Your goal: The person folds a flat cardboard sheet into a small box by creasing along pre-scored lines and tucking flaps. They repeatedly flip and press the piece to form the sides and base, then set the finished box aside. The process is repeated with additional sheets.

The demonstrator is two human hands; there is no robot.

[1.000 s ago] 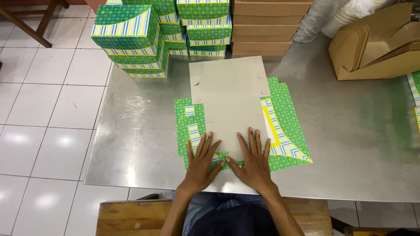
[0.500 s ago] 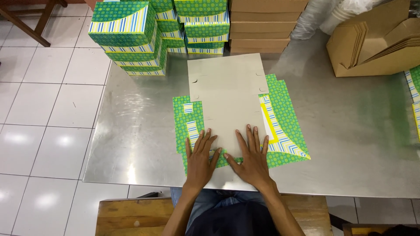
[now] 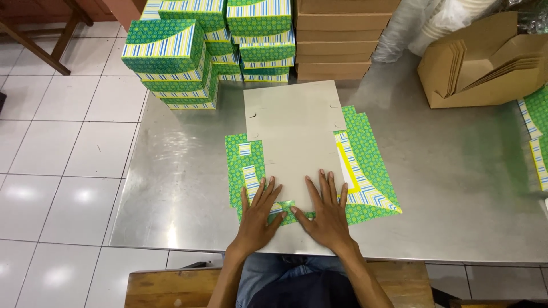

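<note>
Bench | I see left hand and right hand flat, fingers spread wide, holding nothing | pressing unfolded carton blank at its near edge

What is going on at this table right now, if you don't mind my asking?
A person is pressing both hands flat on an unfolded box blank that lies plain side up on a steel table. The left hand and right hand sit side by side at the near edge, on a narrow green patterned flap folded over there. Green printed flaps stick out on both sides. Finished green striped boxes are stacked at the far left, brown flat cartons behind, and an open cardboard box at far right.
</note>
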